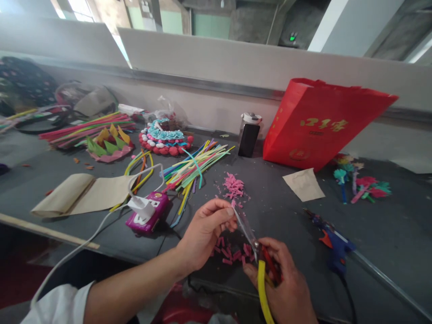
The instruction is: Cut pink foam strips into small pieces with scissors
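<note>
My right hand [285, 281] is wrapped round the red and yellow handles of a pair of scissors [247, 228], whose blades point up and left. By the blade tips, my left hand [208, 229] is closed in a pinch; what its fingers hold, if anything, is too small to make out. Short pink cut pieces [233, 185] lie in a pile just beyond the hands. More pink pieces [229, 255] are scattered on the dark table under the blades, partly hidden by my hands.
Colourful craft stems [199, 166] lie behind a purple power strip [148, 213] and a brown paper roll [81, 193]. A blue glue gun [332, 245] with its cord rests at right. Further back stand a bottle [249, 135] and a red bag [313, 126].
</note>
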`<move>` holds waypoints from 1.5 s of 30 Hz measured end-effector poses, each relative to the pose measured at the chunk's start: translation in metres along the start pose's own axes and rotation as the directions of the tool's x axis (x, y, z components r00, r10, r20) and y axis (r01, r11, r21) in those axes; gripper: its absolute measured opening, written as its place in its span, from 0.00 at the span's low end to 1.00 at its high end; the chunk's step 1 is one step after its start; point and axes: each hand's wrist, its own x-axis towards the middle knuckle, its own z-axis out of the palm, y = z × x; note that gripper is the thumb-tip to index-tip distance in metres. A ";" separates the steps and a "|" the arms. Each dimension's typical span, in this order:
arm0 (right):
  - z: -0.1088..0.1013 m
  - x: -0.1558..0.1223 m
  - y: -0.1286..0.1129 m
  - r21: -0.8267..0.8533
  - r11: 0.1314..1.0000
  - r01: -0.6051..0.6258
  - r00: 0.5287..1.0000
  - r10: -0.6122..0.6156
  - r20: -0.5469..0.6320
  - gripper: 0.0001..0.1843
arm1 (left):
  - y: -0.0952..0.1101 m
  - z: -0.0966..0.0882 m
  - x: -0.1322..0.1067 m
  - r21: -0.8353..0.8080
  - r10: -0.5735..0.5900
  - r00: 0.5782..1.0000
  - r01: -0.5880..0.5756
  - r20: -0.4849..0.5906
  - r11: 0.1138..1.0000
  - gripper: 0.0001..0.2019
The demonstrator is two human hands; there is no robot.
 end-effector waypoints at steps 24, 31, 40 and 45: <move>0.010 -0.002 -0.001 -0.105 0.991 0.084 0.985 -0.098 -0.141 0.24 | -0.009 0.006 -0.009 -0.072 -0.046 0.997 0.042 -0.062 0.997 0.05; 0.010 -0.003 -0.005 -0.131 0.989 0.067 0.987 -0.085 -0.135 0.25 | -0.010 0.007 -0.009 -0.073 -0.051 0.996 0.045 -0.075 0.996 0.06; 0.009 -0.005 -0.006 -0.097 0.993 0.071 0.992 -0.081 -0.096 0.23 | -0.009 0.008 -0.009 -0.065 -0.037 0.998 0.033 -0.058 0.997 0.04; 0.005 -0.002 -0.007 -0.077 0.996 0.048 0.996 -0.053 -0.067 0.24 | -0.009 0.007 -0.007 -0.046 -0.017 0.998 0.015 -0.058 0.999 0.03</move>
